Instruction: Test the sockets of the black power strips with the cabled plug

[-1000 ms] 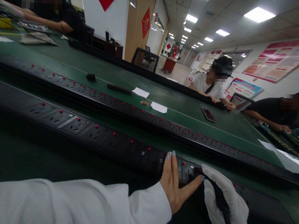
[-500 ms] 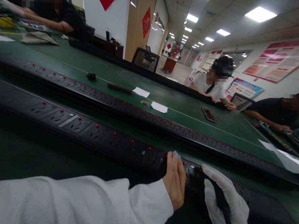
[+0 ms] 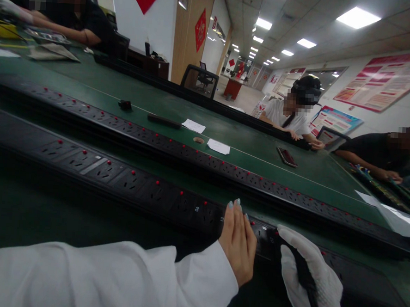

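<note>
A long black power strip [image 3: 143, 193] with red lights or buttons beside its sockets runs across the green table in front of me. My bare left hand [image 3: 237, 246] lies on it with fingers stretched out, covering part of the strip beside the printed 13. To its right, my white-gloved right hand [image 3: 310, 276] is closed round a black plug [image 3: 300, 266] whose cord runs down toward me. The plug's front end is at the strip near a red light; whether its pins are in a socket is hidden by the glove.
A second long power strip [image 3: 191, 157] lies parallel behind. Farther back are a dark bar [image 3: 163, 121], white paper slips [image 3: 218, 147], a small black part [image 3: 125, 105], a phone [image 3: 287, 157] and a hole [image 3: 198, 140] in the table. Several people sit around the table.
My left hand's fingers have shifted slightly left and up along the strip and spread a little. My right hand with the plug has barely moved.
</note>
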Available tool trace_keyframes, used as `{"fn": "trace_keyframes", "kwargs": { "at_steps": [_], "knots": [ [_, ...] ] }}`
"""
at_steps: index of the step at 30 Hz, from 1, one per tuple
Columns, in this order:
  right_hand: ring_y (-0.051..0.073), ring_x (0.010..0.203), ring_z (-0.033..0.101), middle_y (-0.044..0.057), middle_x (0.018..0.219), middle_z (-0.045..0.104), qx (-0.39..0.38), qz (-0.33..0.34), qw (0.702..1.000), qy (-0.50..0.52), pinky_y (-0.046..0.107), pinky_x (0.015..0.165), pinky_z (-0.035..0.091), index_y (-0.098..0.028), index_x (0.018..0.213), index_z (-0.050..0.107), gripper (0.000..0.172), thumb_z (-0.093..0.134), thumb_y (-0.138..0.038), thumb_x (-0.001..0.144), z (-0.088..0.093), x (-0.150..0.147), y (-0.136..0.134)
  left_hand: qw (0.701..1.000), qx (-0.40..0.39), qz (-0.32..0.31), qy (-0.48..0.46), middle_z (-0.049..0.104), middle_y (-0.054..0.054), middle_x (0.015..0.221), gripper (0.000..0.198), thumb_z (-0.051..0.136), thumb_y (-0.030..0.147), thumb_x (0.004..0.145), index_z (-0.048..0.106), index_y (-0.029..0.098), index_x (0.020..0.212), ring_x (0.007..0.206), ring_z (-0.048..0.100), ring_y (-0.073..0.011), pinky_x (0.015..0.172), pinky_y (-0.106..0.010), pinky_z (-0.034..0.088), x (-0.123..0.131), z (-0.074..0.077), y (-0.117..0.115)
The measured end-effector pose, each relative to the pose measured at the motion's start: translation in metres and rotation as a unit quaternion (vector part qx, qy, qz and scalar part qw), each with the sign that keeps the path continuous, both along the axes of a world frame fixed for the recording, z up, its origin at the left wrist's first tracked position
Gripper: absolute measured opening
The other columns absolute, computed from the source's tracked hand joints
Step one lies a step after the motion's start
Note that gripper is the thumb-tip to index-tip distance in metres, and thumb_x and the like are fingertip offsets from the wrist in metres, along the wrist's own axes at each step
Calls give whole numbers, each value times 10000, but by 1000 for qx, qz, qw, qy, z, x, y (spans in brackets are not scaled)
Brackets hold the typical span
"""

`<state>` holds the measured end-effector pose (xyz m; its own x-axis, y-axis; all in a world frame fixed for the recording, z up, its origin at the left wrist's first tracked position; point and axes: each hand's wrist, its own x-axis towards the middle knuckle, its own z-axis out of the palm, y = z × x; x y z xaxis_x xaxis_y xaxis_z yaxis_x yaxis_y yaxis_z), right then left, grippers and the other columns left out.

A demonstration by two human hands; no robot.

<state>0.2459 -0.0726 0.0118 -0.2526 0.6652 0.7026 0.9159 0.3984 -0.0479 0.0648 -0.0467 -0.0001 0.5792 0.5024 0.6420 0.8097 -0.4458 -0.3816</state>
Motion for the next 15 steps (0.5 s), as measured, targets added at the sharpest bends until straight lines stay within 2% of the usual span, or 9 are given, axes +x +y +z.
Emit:
{"fn": "trace_keyframes", "kwargs": {
  "at_steps": [5,10,13,15],
  "knots": [
    [170,874,637,44,1010,648,-8,-10,1000,2,318,861,493,-197,1087,564,290,550,-228,799,-1,0,-1,997,-66,13,-40,517,-284,1192,525,562,422,798,540,-10,1095,1106,496,-425,908,-604,353,3,-3,-4],
    [170,881,641,42,1021,650,-12,-10,1000,-18,320,863,502,-205,1095,558,282,523,-250,819,2,1,-1,993,-36,88,-69,594,-294,1054,636,584,480,766,482,-5,1164,998,578,-402,842,-533,411,9,-15,-10],
    [168,883,647,43,1042,651,-30,-9,997,-66,305,837,523,-203,1117,550,305,520,-288,825,5,9,3,995,-18,93,-44,587,-302,1061,686,578,510,754,473,-24,1171,999,578,-400,842,-522,409,10,-19,-10],
    [168,882,652,51,1061,651,-57,18,990,-125,293,810,540,-193,1154,536,359,541,-320,818,11,16,6,996,-7,90,-26,588,-301,1060,724,579,532,739,475,-40,1170,997,578,-403,847,-519,406,9,-20,-9]
  ]
}}
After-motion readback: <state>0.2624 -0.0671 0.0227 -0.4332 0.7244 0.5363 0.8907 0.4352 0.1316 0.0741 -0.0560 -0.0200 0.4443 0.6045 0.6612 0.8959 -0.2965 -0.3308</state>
